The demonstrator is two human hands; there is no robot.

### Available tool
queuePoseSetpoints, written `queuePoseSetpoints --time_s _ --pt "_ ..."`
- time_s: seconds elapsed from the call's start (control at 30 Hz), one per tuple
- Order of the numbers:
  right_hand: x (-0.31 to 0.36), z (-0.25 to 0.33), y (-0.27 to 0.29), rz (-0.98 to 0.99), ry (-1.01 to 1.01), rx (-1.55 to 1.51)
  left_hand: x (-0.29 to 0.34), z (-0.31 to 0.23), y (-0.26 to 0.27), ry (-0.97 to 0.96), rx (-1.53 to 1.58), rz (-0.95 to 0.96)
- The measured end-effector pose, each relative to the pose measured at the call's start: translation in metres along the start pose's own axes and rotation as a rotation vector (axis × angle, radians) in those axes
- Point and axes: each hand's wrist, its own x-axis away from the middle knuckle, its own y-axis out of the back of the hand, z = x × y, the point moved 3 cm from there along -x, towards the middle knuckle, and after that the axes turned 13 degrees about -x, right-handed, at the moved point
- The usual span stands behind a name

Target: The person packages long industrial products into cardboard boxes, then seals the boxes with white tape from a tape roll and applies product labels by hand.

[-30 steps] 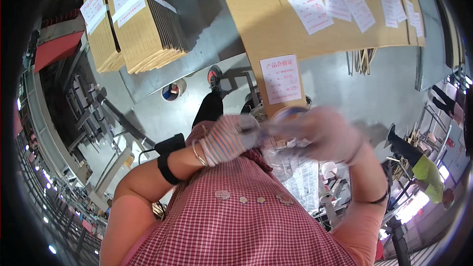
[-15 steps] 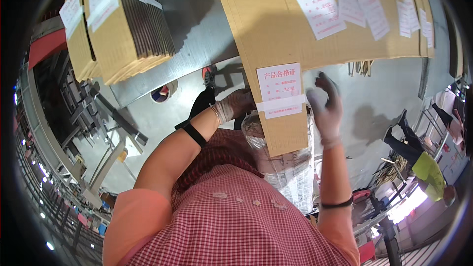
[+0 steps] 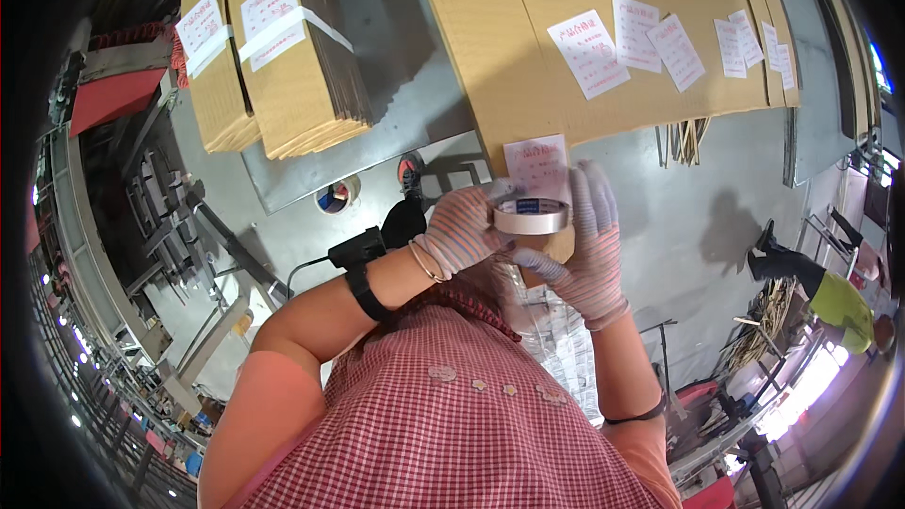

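Note:
A roll of clear tape [image 3: 531,222] is in my gloved left hand [image 3: 468,230], its fingers closed on the roll's left side. Just to the right of the roll is my gloved right hand [image 3: 591,259], fingers stretched up and thumb apart. Whether it touches the tape I cannot tell. Beneath both hands lies a narrow cardboard piece [image 3: 558,245], mostly covered by them. The printed white label [image 3: 535,162] on it shows above the roll; its lower part is hidden.
A large cardboard stack [image 3: 528,57] with several loose labels [image 3: 587,52] lies ahead. Taped, labelled bundles of folded cardboard [image 3: 292,94] stand on the metal table [image 3: 405,123] at left. Wooden sticks lie on the floor. A person in a yellow-green top [image 3: 839,311] is at far right.
My left hand has come up from beside the cardboard and now holds the tape roll over the label. My right hand has moved slightly left and lower, its thumb across the cardboard.

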Motion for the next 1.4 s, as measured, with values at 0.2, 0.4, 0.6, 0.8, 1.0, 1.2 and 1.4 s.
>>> queuePoseSetpoints --time_s 0.2,0.4,0.6,0.8,1.0,1.2,1.4 --pt "-0.034 -0.022 0.019 0.649 -0.252 0.024 -0.004 0.011 0.001 0.177 -0.242 0.166" --pt "-0.004 -0.156 -0.018 0.392 -0.469 0.182 -0.011 0.0 -0.001 0.032 -0.079 0.02" --pt "-0.005 -0.098 -0.013 0.129 -0.669 -0.406 -0.04 0.071 0.016 0.246 0.432 -0.408" --pt "0.077 -0.074 0.035 0.549 -0.765 -0.246 0.037 0.034 -0.05 0.276 0.508 0.146" --pt "0.009 -0.024 0.054 0.624 -0.578 0.037 0.064 0.012 -0.024 0.384 0.379 0.527" --pt "-0.037 0.012 0.002 1.122 -0.252 -0.215 0.072 0.004 0.014 0.239 0.589 0.489" --pt "-0.026 -0.18 0.006 0.633 -0.722 -0.61 0.01 0.094 -0.024 0.512 0.643 0.287"
